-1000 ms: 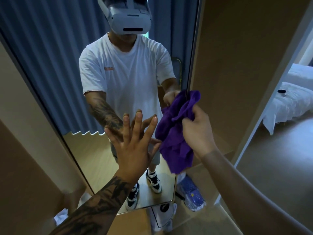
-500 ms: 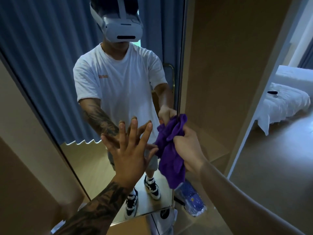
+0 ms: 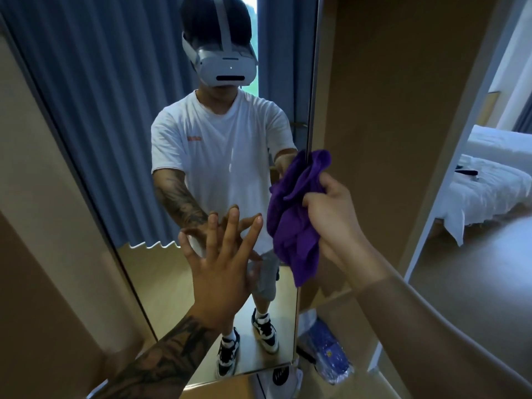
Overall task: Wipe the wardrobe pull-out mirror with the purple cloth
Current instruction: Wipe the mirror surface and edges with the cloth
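The tall pull-out mirror [image 3: 115,125] stands straight ahead and reflects a person in a white shirt and headset. My left hand [image 3: 221,266] lies flat against the glass at mid-height, fingers spread. My right hand [image 3: 331,217] grips the bunched purple cloth [image 3: 293,223] and presses it against the mirror's right edge. The cloth hangs down below my fist and partly covers that edge.
A brown wardrobe panel [image 3: 388,110] rises right of the mirror. On the floor by the mirror's foot lie a blue plastic package [image 3: 328,352] and a white bag [image 3: 280,378]. A bed with white linen [image 3: 486,194] shows through the opening at right.
My right hand and the cloth slid down the mirror's right edge, then back up a little. My left hand stayed flat on the glass. My view tilted upward.
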